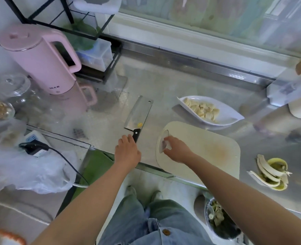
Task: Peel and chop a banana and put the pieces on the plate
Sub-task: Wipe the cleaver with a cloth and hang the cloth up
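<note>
A white leaf-shaped plate (pixel 229 115) sits on the steel counter, holding several pale banana pieces (pixel 202 108). Below it lies a cream cutting board (pixel 208 147), bare of fruit. My right hand (pixel 176 149) grips the board's left handle hole, fingers curled through it. A cleaver (pixel 139 114) lies flat on the counter left of the board, blade pointing away. My left hand (pixel 127 151) covers the black handle's near end; whether the fingers curl round it is hidden. Banana peel (pixel 270 174) lies at the counter's right front edge.
A pink kettle (pixel 40 59) and glass jars stand at the back left, beside a black wire rack. A plastic bag (pixel 27 172) and power cable lie at the left. A bin with scraps (pixel 220 218) stands on the floor below the counter edge.
</note>
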Demonstrator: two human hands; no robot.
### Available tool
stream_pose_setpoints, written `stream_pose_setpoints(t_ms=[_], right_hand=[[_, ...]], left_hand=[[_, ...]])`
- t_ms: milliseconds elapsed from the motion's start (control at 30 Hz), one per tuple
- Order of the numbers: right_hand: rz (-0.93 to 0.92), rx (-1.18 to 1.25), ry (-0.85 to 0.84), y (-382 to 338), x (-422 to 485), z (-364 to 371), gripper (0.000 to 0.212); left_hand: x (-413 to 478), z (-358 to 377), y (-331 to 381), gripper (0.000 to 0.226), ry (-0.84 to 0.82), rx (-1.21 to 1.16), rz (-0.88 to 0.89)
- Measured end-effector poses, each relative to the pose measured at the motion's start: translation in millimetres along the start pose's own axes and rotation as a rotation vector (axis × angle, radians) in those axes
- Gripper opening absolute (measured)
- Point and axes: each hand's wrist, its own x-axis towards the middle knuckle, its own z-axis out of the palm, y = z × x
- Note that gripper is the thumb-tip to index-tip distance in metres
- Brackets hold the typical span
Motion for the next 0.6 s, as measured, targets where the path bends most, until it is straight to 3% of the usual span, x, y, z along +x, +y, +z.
stream_pose_setpoints(t_ms=[167, 300, 400, 600], right_hand=[[-0.036, -0.068, -0.118, -3.9, 16.0, -21.8, 0.027], [-0.120, 0.081, -0.072, -39.9, 26.3, -49.9, 0.020], [-0.263, 0.262, -0.028, -89.0, 32.9, -73.0, 0.018], [-0.514, 0.350, 0.037, -218.9, 54.6, -121.8, 0.018]], left_hand=[[6.9, -24.2, -6.7, 0.035, -0.043, -0.100, -0.079], [19.6, -61.6, -19.3, 0.017, -0.039, -0.179, -0.105], [28.7, -104.7, -39.4, 0.023, 0.046, -0.248, -0.129], [49.4, -206.5, -106.0, 0.028, 0.272, -0.324, -0.184]])
